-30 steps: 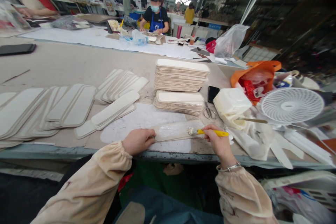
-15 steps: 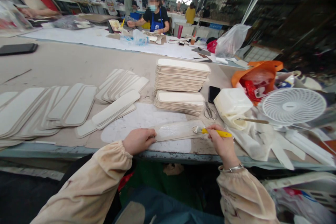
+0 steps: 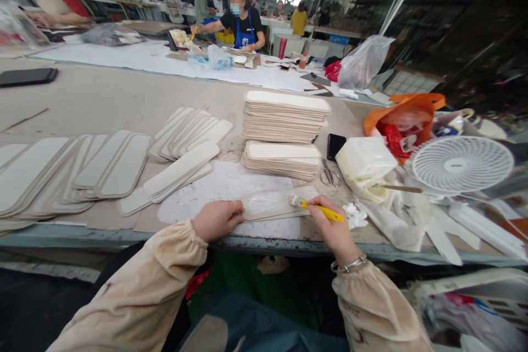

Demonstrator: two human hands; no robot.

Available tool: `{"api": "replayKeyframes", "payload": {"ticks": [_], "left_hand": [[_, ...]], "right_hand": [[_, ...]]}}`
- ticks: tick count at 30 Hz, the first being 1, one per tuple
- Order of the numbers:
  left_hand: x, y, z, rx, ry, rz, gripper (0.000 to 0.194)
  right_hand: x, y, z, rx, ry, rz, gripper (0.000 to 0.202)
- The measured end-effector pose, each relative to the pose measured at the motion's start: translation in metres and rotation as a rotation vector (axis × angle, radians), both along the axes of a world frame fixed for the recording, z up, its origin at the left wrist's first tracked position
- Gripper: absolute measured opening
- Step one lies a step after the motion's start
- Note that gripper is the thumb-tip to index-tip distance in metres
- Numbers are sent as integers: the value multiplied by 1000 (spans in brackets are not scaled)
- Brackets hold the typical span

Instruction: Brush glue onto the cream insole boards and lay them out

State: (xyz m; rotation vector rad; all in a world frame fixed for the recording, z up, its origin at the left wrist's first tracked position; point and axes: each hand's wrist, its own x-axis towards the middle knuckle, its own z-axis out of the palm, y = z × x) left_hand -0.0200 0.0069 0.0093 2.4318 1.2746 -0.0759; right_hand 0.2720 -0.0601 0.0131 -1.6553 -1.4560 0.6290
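A pale, rounded strip (image 3: pixel 270 205) with a wet, shiny surface lies near the table's front edge. My left hand (image 3: pixel 217 220) pinches its left end. In my right hand (image 3: pixel 332 226) is a yellow-handled brush (image 3: pixel 325 210), its whitish bristles resting on the right part of the strip. Beneath the strip is a white paper sheet (image 3: pixel 185 192). Behind it stand a tall stack of strips (image 3: pixel 284 118) and a lower stack (image 3: pixel 280 160).
Fanned pale pieces (image 3: pixel 124 168) cover the left side. Right are scissors (image 3: pixel 330 175), a black phone (image 3: pixel 336 147), a white container (image 3: pixel 365 159), a white fan grille (image 3: pixel 462 165) and an orange bag (image 3: pixel 373 121). A person (image 3: pixel 246 30) works across the table.
My right hand and the brush have moved left along the strip, uncovering a crumpled white scrap on the right. My left hand has stayed in place. The person across has stretched an arm toward a container.
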Motion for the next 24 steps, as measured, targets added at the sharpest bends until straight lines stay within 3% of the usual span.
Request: {"api": "replayKeyframes", "payload": {"ticks": [9, 24], "left_hand": [[-1, 1, -2, 21, -10, -17, 22], [1, 2, -2, 11, 0, -5, 20]], "right_hand": [[9, 3, 1, -3, 9, -72, 16], [-2, -1, -13, 16, -45, 101, 12]]}}
